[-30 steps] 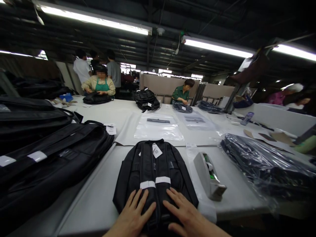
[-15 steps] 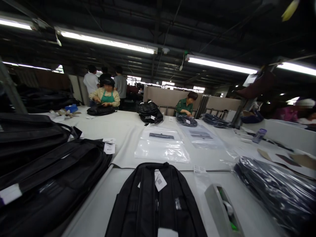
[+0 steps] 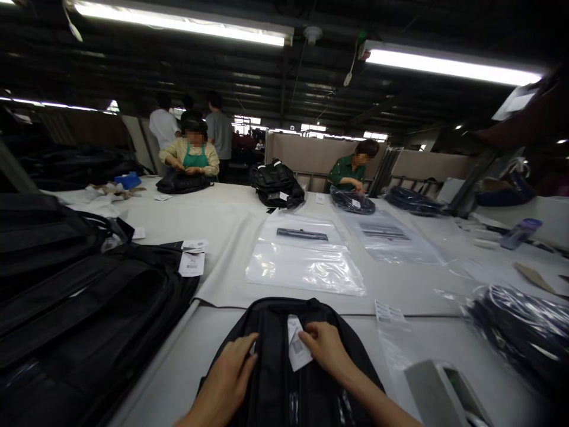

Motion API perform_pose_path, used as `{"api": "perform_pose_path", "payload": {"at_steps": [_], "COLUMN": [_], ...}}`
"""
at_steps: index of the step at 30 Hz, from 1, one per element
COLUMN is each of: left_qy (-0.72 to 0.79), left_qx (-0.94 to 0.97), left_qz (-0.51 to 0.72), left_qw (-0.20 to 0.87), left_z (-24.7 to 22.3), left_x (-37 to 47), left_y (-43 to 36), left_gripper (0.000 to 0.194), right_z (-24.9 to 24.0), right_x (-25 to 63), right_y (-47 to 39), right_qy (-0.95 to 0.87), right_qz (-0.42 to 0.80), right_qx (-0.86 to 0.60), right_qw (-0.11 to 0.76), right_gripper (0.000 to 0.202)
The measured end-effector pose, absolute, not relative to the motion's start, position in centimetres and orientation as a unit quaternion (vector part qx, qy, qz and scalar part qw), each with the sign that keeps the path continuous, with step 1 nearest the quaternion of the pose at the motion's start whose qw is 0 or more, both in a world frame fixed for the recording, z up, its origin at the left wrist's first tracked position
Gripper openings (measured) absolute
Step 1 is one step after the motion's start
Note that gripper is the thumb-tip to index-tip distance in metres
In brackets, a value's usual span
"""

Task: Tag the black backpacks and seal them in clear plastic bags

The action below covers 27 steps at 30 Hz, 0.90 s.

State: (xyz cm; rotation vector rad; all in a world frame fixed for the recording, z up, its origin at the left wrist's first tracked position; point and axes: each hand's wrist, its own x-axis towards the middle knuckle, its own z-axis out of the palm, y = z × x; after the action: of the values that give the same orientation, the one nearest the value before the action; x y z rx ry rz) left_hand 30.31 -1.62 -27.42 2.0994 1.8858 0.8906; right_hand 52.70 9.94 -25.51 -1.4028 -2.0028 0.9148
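Note:
A black backpack (image 3: 275, 385) lies in front of me, its shoulder straps facing up. White hang tags (image 3: 300, 354) with a printed square code rest over its upper middle. My right hand (image 3: 329, 350) reaches in from the right, thumb and forefinger pinched at the upper right edge of these tags. On the other side, my left hand (image 3: 229, 376) is at the left strap's outer edge. Its thumb and forefinger come together around a small whitish piece, mostly hidden, which looks like the edge of a tag.
Black backpacks (image 3: 89, 314) are piled at left. Beyond mine lie clear plastic bags (image 3: 306, 267). A grey tape dispenser (image 3: 438, 391) and plastic-wrapped dark bags (image 3: 524, 332) are at right. Two co-workers (image 3: 195, 157) (image 3: 351, 169) handle bags across the table.
Both my hands have come into view over the backpack, the right one at its tags, the left at the strap edge. The view has tilted downward and shifted slightly.

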Motion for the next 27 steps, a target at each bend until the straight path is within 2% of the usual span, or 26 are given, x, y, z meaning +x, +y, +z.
{"api": "perform_pose_path", "payload": {"at_steps": [3, 7, 9, 12, 18, 23, 25, 27], "left_qy": [0.665, 0.648, 0.657, 0.692, 0.723, 0.729, 0.713, 0.631], "left_qx": [0.656, 0.629, 0.605, 0.554, 0.532, 0.539, 0.589, 0.697], "left_qz": [0.284, 0.242, 0.241, 0.254, 0.273, 0.273, 0.32, 0.339], "left_qw": [0.22, 0.354, 0.38, 0.388, 0.346, 0.321, 0.204, 0.028], "left_z": [-26.7, -26.5, -26.9, -28.0, -29.6, -27.0, -26.4, -27.6], "left_x": [29.1, 28.8, 28.9, 29.1, 29.7, 29.3, 29.5, 30.6], "left_y": [2.3, 4.3, 4.2, 4.0, 3.9, 3.1, 2.1, 0.6], "left_gripper": [0.036, 0.011, 0.003, 0.004, 0.009, 0.022, 0.031, 0.037], "right_z": [-25.9, -27.1, -27.6, -28.1, -28.3, -29.0, -29.4, -29.5], "right_x": [51.3, 49.9, 48.7, 47.2, 47.3, 47.4, 47.3, 47.2], "right_y": [10.5, 9.9, 9.6, 9.5, 10.6, 11.0, 10.9, 10.7], "right_qy": [-0.71, -0.64, -0.607, -0.58, -0.61, -0.659, -0.68, -0.702], "right_qz": [0.403, 0.5, 0.528, 0.548, 0.552, 0.473, 0.441, 0.419], "right_qx": [-0.531, -0.551, -0.562, -0.567, -0.539, -0.543, -0.536, -0.525], "right_qw": [0.227, 0.188, 0.192, 0.205, 0.18, 0.217, 0.234, 0.236], "right_gripper": [0.022, 0.02, 0.021, 0.026, 0.029, 0.028, 0.028, 0.03]}}
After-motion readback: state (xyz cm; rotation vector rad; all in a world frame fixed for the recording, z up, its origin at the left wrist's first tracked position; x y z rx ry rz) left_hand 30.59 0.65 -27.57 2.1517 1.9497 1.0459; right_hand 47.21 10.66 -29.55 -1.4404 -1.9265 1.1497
